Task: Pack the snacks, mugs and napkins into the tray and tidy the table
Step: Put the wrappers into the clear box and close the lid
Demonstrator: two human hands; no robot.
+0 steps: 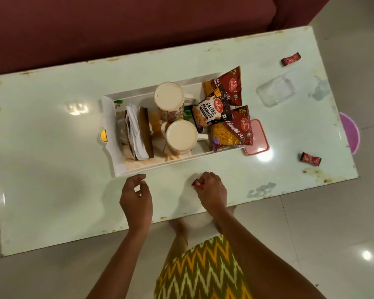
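The white tray (125, 169) sits mid-table, its near wall just beyond both hands. Inside it, at the left end, a wooden napkin holder (146, 134) stands packed with white napkins (134, 130). Two mugs (169, 98) and (181, 134) stand upside down in the middle, their pale bases facing up, handles pointing right. At the right end a salted peanuts packet (207, 113) lies across two red bhujia sev packets (227, 87) and (233, 130), both of which overhang the tray's right edge and hide that wall.

The right hand (212, 190) rests on the table (52, 158) near its front edge, its grip closed on a small red wrapped candy (196, 183); the fingers cover most of the wrapper, so its print cannot be read. The left hand (136, 197) hovers beside it with fingers loosely curled and the grip open, holding nothing.

Just right of the tray a pink lid (259, 139) lies flat, partly covered by the nearer sev packet. Further right and back lies a clear plastic container (276, 89), hard to make out against the pale tabletop. Two more red candies lie well apart: one (290, 59) near the far right corner, one (310, 159) near the right front edge. A purple stool (352, 132) is cut off by the table's right edge. A maroon sofa (117, 24) runs behind.
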